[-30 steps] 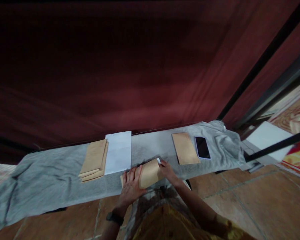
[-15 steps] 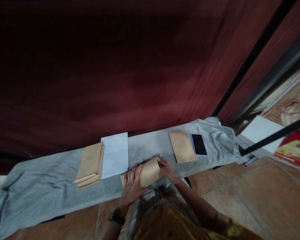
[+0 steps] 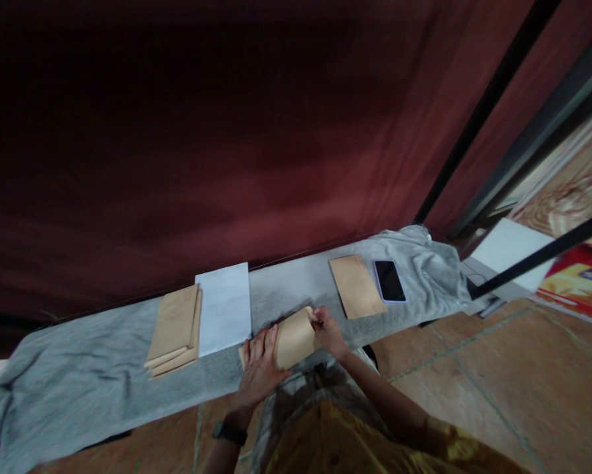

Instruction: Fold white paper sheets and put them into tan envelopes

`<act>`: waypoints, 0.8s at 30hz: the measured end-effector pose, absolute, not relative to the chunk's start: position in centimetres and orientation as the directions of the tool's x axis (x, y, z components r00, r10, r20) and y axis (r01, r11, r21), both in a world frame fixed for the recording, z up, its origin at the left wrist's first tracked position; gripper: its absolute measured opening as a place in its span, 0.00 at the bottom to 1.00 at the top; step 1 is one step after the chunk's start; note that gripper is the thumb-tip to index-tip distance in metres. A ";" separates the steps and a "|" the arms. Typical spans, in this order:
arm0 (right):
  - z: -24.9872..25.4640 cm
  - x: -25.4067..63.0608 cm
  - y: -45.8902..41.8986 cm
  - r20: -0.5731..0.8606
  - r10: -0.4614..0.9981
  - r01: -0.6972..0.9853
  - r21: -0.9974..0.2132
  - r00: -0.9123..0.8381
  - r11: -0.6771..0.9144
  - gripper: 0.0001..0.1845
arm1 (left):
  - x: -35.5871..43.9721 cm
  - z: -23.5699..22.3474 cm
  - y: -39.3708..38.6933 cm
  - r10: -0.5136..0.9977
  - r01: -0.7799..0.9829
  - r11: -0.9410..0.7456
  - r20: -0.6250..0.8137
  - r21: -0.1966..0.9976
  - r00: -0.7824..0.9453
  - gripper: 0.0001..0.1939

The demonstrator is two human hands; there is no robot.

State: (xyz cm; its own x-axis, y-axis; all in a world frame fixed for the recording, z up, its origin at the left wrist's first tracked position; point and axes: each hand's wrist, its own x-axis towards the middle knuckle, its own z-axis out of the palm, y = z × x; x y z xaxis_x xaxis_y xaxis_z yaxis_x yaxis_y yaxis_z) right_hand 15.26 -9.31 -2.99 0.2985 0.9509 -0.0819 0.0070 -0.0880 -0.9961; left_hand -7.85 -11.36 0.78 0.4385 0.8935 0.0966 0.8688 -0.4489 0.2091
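Observation:
A brown paper envelope (image 3: pixel 294 339) lies on the grey cloth in front of me, its right part bent up. My left hand (image 3: pixel 261 359) rests flat over its left side with the fingers stretched out. At the right end my right hand (image 3: pixel 328 331) pinches the envelope's edge between thumb and fingers. Left of my hands is a white sheet of paper (image 3: pixel 224 309), partly beside a stack of brown envelopes (image 3: pixel 173 322). To the right lie more brown envelopes (image 3: pixel 357 287), next to a phone (image 3: pixel 389 281) with a dark screen.
The grey cloth (image 3: pixel 78 368) covers a long, narrow bench, bunched at both ends. Behind it hangs a dark red curtain (image 3: pixel 276 164). Black poles (image 3: pixel 493 99) stand at the right, near a white board (image 3: pixel 510 253) and a red package (image 3: pixel 579 280). Tiled floor (image 3: pixel 454 368) shows below.
My right hand has shifted slightly, still pinching the envelope's right edge. My left hand stays on the envelope. The view has tilted a little.

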 end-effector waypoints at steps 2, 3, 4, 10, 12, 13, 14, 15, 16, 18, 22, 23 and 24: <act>-2.9 15.4 -9.2 -0.117 0.947 -0.015 -0.993 0.299 -0.118 0.18 | -7.8 0.9 -11.3 0.892 0.866 -0.452 0.092 0.213 0.442 0.57; -2.8 15.5 -9.2 -0.134 0.947 -0.026 -0.991 0.292 -0.132 0.17 | -7.8 0.9 -11.2 0.891 0.865 -0.453 0.090 0.215 0.444 0.57; -2.7 15.7 -9.1 -0.149 0.949 -0.037 -0.989 0.279 -0.144 0.15 | -7.8 0.9 -11.1 0.891 0.864 -0.454 0.090 0.219 0.446 0.57; -1.9 16.5 -9.1 -0.221 0.951 -0.148 -0.970 0.219 -0.191 0.04 | -7.9 1.0 -10.8 0.889 0.835 -0.458 0.125 0.306 0.441 0.52; -1.7 16.8 -9.1 -0.237 0.943 -0.200 -0.961 0.232 -0.193 0.06 | -7.9 1.0 -10.9 0.919 0.826 -0.395 0.191 0.402 0.346 0.46; -1.7 16.9 -9.1 -0.245 0.938 -0.225 -0.955 0.243 -0.191 0.08 | -7.9 0.9 -11.0 0.937 0.811 -0.344 0.231 0.474 0.263 0.43; -1.7 16.9 -9.1 -0.254 0.933 -0.250 -0.949 0.254 -0.191 0.09 | -7.8 0.8 -11.1 0.954 0.780 -0.279 0.257 0.560 0.157 0.41; -1.7 16.9 -9.2 -0.265 0.927 -0.273 -0.943 0.264 -0.191 0.10 | -7.6 0.6 -11.3 0.966 0.728 -0.196 0.255 0.657 0.030 0.40; -1.7 16.7 -9.2 -0.276 0.922 -0.295 -0.936 0.272 -0.193 0.12 | -7.4 0.4 -11.5 0.972 0.644 -0.094 0.209 0.759 -0.105 0.40; -1.8 16.3 -9.5 -0.293 0.912 -0.332 -0.924 0.287 -0.192 0.14 | -6.5 0.0 -12.0 0.954 0.367 0.137 -0.024 0.920 -0.298 0.38; -2.2 15.0 -10.2 -0.265 0.910 -0.340 -0.928 0.319 -0.151 0.16 | -3.0 0.0 -12.8 0.857 -0.181 0.505 -0.516 0.844 -0.011 0.26; -2.3 14.7 -10.5 -0.246 0.913 -0.327 -0.935 0.325 -0.136 0.17 | -2.0 0.1 -12.8 0.846 -0.215 0.530 -0.528 0.820 0.073 0.24; -2.3 14.6 -10.7 -0.224 0.918 -0.306 -0.944 0.328 -0.121 0.17 | -0.9 0.2 -12.8 0.847 -0.229 0.531 -0.518 0.816 0.118 0.21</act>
State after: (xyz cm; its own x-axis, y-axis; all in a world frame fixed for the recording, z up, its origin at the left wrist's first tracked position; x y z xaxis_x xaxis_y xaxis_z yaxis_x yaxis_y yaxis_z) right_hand 14.56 -10.67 -2.34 0.3281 0.9176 -0.2242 -0.3060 -0.1212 -0.9443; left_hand -0.87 -12.83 0.20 0.1178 0.8471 -0.5182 -0.2294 0.5310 0.8158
